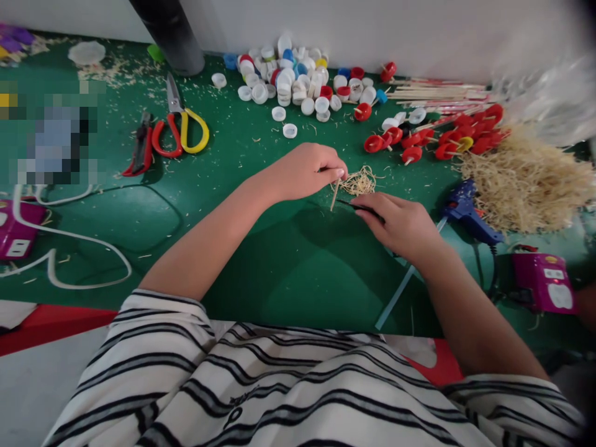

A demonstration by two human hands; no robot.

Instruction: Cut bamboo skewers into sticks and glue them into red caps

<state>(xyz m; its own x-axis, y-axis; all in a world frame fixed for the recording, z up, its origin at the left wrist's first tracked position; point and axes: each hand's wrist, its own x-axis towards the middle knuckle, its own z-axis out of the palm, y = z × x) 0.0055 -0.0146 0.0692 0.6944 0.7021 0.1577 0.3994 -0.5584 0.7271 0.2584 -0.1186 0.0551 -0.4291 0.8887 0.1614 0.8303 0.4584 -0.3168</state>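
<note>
Near the middle of the green table, my left hand pinches a short, thin wooden stick between thumb and fingertips, its lower end pointing toward me. My right hand is closed around a slim black pointed tool, probably a craft knife. Its dark tip lies close beside the stick; whether they touch, I cannot tell. Most of the tool is hidden by my fingers. Just beyond both hands sits a small tangle of pale wood strands.
Bottle caps are heaped at the back. Red caps on sticks and a straw-like pile lie right, near a blue glue gun with a glue stick. Scissors and red-handled cutters lie left; a white cable loops nearby.
</note>
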